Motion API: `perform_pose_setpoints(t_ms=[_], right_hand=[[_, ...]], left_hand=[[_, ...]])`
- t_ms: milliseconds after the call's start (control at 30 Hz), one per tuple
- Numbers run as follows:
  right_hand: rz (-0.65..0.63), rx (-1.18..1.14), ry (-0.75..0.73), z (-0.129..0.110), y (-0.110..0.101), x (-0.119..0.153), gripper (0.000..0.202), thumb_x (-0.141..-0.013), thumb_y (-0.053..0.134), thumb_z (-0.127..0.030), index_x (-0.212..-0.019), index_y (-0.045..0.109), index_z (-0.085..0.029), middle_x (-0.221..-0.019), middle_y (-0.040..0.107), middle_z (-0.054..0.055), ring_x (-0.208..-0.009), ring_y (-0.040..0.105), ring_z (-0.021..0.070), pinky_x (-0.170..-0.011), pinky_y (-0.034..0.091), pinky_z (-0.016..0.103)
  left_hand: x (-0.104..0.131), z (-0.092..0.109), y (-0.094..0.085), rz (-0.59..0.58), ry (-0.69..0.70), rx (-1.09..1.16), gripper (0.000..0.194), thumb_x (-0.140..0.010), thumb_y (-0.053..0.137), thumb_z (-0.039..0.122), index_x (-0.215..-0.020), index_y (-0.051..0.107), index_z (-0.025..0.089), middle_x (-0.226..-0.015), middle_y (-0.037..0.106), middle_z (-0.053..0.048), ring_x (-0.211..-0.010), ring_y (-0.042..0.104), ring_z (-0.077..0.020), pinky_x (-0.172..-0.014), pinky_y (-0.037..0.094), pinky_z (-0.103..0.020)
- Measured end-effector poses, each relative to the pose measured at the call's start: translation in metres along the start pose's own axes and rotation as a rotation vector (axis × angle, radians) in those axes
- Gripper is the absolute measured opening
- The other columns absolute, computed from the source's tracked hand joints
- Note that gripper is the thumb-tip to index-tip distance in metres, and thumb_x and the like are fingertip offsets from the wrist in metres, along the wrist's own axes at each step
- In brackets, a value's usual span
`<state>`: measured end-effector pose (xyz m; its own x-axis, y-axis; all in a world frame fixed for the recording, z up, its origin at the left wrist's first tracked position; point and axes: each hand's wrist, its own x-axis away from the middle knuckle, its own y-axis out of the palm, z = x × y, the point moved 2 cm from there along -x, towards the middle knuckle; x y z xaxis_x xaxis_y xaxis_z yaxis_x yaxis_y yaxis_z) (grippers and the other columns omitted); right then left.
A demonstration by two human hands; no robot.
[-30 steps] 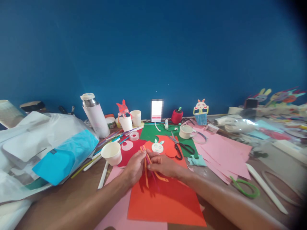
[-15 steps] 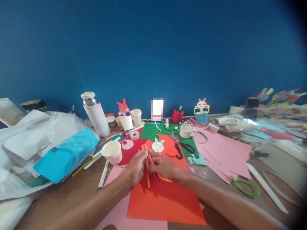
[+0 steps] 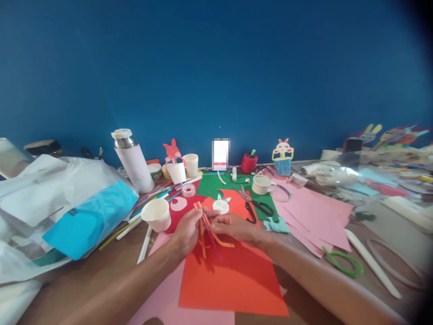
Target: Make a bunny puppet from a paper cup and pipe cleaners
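Note:
My left hand (image 3: 187,231) pinches the top ends of several orange and purple pipe cleaners (image 3: 203,239) together between thumb and fingers. Their lower ends fan out downward over a large orange-red sheet (image 3: 233,284). My right hand (image 3: 235,227) is closed on the right side of the bunch, thumb and fingertips on an orange pipe cleaner whose tail bends out to the right. Just beyond my fingers lies a white paper rabbit face (image 3: 221,206) with green-lined ears. Black-handled scissors (image 3: 251,208) rest open to the right of it.
A white paper cup (image 3: 156,215), a tape roll (image 3: 188,190) and a leaning flask (image 3: 132,162) stand left. A plastic bag (image 3: 91,194) covers the far left. A mug (image 3: 261,184), pink sheets (image 3: 311,216) and a green pipe cleaner (image 3: 345,265) lie right.
Both hands have shifted slightly left with the pipe cleaners. The strands now spread further apart at the bottom, with the purple one more visible. The whole view has shifted a little.

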<state>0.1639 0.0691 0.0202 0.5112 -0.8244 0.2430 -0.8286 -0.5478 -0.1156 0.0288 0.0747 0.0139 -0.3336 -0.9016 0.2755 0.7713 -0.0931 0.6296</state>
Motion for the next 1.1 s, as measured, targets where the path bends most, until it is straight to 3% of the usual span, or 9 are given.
perform_pose_setpoints(t_ms=[133, 267, 400, 633, 900, 1100], right_hand=[[-0.055, -0.035, -0.022, 0.001, -0.007, 0.0, 0.03, -0.073, 0.056, -0.043, -0.065, 0.051, -0.014, -0.058, 0.051, -0.004, -0.051, 0.043, 0.0061, -0.048, 0.031, 0.018], [-0.042, 0.152, -0.092, 0.007, 0.0, -0.002, 0.025, -0.069, 0.061, -0.037, -0.066, 0.051, -0.015, -0.054, 0.046, -0.006, -0.047, 0.039, 0.0057, -0.045, 0.03, 0.017], [0.013, 0.321, -0.144, 0.006, 0.004, 0.001, 0.014, -0.074, 0.052, -0.028, -0.067, 0.051, -0.017, -0.057, 0.045, -0.006, -0.05, 0.041, 0.0069, -0.047, 0.031, 0.018], [-0.017, 0.539, -0.278, -0.006, 0.006, 0.011, 0.029, -0.079, 0.042, -0.023, -0.052, 0.034, -0.017, -0.056, 0.031, -0.005, -0.051, 0.031, 0.0067, -0.048, 0.026, 0.019], [-0.048, 0.686, -0.422, -0.012, 0.004, 0.013, 0.024, -0.084, 0.039, -0.021, -0.063, 0.05, -0.018, -0.074, 0.049, -0.003, -0.065, 0.044, 0.0089, -0.061, 0.034, 0.019], [-0.022, 0.83, -0.383, -0.011, 0.001, 0.013, 0.022, -0.083, 0.041, -0.023, -0.07, 0.058, -0.019, -0.074, 0.055, -0.002, -0.063, 0.047, 0.0092, -0.059, 0.033, 0.019]], left_hand=[[-0.001, 0.005, -0.002, -0.02, 0.028, -0.003, 0.004, -0.078, 0.049, 0.017, -0.076, 0.052, 0.014, -0.09, 0.068, -0.011, -0.087, 0.063, -0.0229, -0.076, 0.05, -0.035], [-0.001, 0.003, -0.002, 0.011, 0.03, -0.03, 0.006, -0.079, 0.047, 0.017, -0.076, 0.051, 0.015, -0.089, 0.068, -0.011, -0.088, 0.063, -0.0231, -0.076, 0.049, -0.036], [0.0, 0.002, -0.001, -0.022, 0.016, -0.058, 0.008, -0.08, 0.046, 0.017, -0.074, 0.05, 0.015, -0.087, 0.068, -0.012, -0.086, 0.063, -0.0224, -0.074, 0.05, -0.035], [0.002, 0.001, -0.002, -0.036, -0.048, -0.123, 0.01, -0.082, 0.043, 0.018, -0.076, 0.05, 0.015, -0.082, 0.068, -0.011, -0.08, 0.065, -0.0223, -0.062, 0.051, -0.032], [0.006, 0.0, 0.003, -0.11, -0.038, -0.121, 0.009, -0.079, 0.048, 0.019, -0.072, 0.053, 0.014, -0.079, 0.068, -0.009, -0.078, 0.064, -0.0204, -0.062, 0.05, -0.027], [0.005, 0.0, 0.003, -0.156, -0.039, -0.11, 0.01, -0.08, 0.049, 0.019, -0.077, 0.055, 0.013, -0.08, 0.068, -0.011, -0.079, 0.064, -0.021, -0.059, 0.049, -0.026]])
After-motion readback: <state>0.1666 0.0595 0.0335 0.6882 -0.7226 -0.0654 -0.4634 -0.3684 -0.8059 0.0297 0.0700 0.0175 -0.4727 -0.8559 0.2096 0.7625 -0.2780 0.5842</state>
